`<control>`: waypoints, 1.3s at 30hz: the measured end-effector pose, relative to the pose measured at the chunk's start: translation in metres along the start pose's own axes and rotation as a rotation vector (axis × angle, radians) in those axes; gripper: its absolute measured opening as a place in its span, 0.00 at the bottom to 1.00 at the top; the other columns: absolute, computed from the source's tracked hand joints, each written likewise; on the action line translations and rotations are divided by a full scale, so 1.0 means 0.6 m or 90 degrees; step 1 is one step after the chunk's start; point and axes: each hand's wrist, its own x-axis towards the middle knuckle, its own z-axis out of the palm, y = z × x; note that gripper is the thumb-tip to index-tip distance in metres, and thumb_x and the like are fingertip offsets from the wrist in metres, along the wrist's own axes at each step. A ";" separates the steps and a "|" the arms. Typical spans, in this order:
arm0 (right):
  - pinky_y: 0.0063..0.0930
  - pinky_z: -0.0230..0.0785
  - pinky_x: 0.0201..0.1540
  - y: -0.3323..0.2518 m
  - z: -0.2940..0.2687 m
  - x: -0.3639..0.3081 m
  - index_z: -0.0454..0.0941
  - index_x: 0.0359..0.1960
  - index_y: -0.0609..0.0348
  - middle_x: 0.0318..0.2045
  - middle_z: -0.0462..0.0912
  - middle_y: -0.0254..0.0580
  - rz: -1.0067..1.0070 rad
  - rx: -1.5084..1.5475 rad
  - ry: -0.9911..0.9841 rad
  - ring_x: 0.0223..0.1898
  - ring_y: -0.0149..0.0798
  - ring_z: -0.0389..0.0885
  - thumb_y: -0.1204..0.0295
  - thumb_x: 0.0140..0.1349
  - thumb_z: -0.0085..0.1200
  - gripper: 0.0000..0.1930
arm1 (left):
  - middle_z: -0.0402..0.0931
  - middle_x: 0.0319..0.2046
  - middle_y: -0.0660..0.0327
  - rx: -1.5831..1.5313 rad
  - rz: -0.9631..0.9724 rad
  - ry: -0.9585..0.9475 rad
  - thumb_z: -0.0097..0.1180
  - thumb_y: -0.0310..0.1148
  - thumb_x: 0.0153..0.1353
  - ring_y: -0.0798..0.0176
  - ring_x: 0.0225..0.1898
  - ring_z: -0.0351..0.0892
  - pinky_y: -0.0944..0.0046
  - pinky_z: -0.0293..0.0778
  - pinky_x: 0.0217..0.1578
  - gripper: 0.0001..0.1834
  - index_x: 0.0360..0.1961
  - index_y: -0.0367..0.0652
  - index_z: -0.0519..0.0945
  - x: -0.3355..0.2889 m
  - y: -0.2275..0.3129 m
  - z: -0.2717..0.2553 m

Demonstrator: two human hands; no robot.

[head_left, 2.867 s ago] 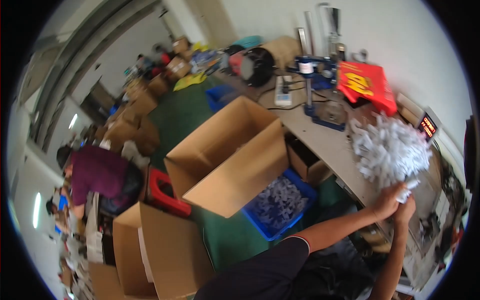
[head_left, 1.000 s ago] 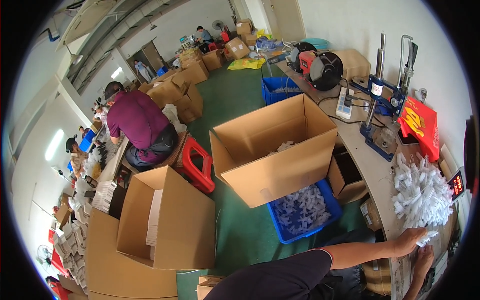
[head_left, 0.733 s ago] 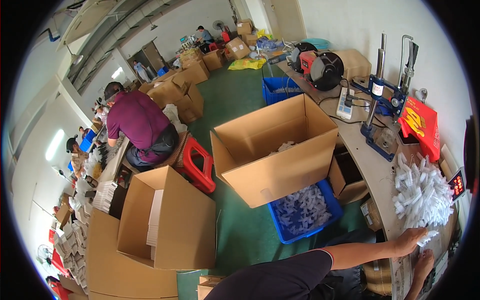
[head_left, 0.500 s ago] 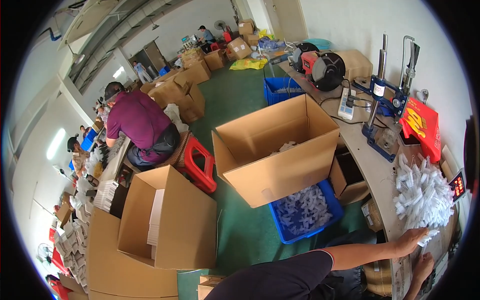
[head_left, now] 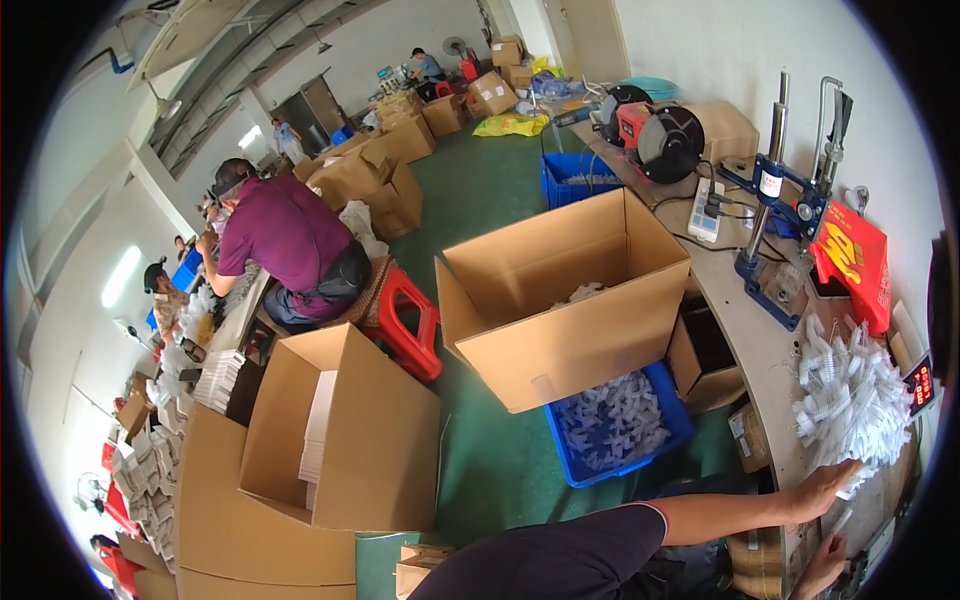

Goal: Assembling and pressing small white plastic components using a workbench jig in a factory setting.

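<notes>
A heap of white, translucent ribbed plastic pieces [head_left: 850,395] lies on the workbench at the right. At its near edge my left hand [head_left: 828,490] reaches in with fingers stretched out, touching or just beside the lowest pieces. I see no piece clearly held in it. Closer to me, my right hand [head_left: 822,568] is closed, low over the bench, with a small pale elongated piece [head_left: 843,520] at its fingertips. The details of that piece are too small to make out.
A tool press [head_left: 765,210], a bench grinder [head_left: 665,140] and a power strip [head_left: 706,210] stand along the workbench [head_left: 715,275]. An open carton [head_left: 570,340] sits above a blue bin [head_left: 572,465] of white pieces. Another open carton [head_left: 385,440] is at left; a person [head_left: 285,235] sits beyond.
The left hand, which pinched a white piece, now stretches out at the heap's edge. My right hand has shifted slightly toward me and left, a pale piece showing at its fingertips.
</notes>
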 end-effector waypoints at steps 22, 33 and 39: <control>0.37 0.75 0.25 -0.057 -0.004 -0.028 0.87 0.28 0.67 0.22 0.85 0.43 0.061 0.372 0.245 0.18 0.42 0.78 0.61 0.65 0.68 0.18 | 0.75 0.32 0.48 0.028 -0.023 -0.083 0.64 0.25 0.56 0.37 0.35 0.80 0.45 0.73 0.36 0.15 0.42 0.37 0.73 0.038 0.073 -0.072; 0.33 0.74 0.25 -0.088 -0.034 -0.017 0.86 0.27 0.66 0.21 0.84 0.41 0.024 0.347 0.274 0.17 0.40 0.79 0.63 0.68 0.65 0.17 | 0.71 0.30 0.48 0.013 -0.012 -0.088 0.63 0.28 0.60 0.38 0.33 0.77 0.45 0.70 0.34 0.12 0.36 0.38 0.71 0.037 0.071 -0.068; 0.33 0.76 0.25 -0.056 0.001 -0.028 0.87 0.27 0.68 0.21 0.85 0.42 0.063 0.311 0.235 0.18 0.39 0.81 0.62 0.66 0.68 0.18 | 0.70 0.30 0.48 -0.013 -0.010 -0.095 0.62 0.25 0.58 0.38 0.33 0.76 0.45 0.69 0.34 0.11 0.38 0.38 0.71 0.035 0.067 -0.066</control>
